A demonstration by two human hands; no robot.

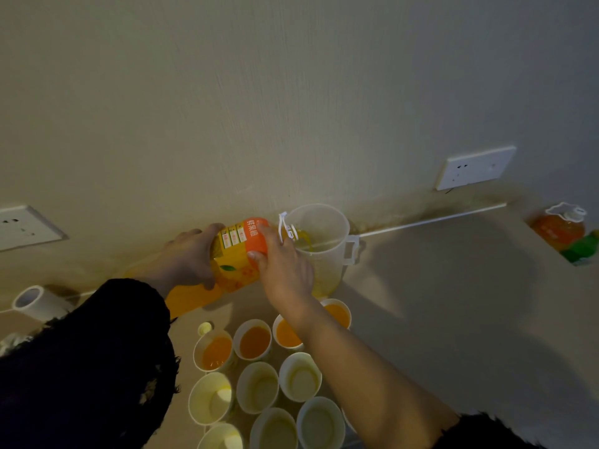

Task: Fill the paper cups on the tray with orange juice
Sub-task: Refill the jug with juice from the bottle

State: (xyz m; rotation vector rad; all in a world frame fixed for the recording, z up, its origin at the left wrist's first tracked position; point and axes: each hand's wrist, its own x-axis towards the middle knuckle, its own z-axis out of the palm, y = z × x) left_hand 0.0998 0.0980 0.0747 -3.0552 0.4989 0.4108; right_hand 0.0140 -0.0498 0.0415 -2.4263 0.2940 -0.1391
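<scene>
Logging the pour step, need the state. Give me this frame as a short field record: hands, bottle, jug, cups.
left hand: grips the base end of the bottle
right hand: grips the bottle near its neck
bottle: tipped on its side, mouth inside the jug's rim, juice running out
jug: clear, handled, upright by the wall, some juice inside
filled cups: four, back row
empty cups: at least six, nearer rows
cap: loose on the table beside the cups

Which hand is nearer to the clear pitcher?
Right. The right hand grips the juice bottle at its neck end, beside the clear pitcher; the left hand holds the base end, farther off.
</scene>
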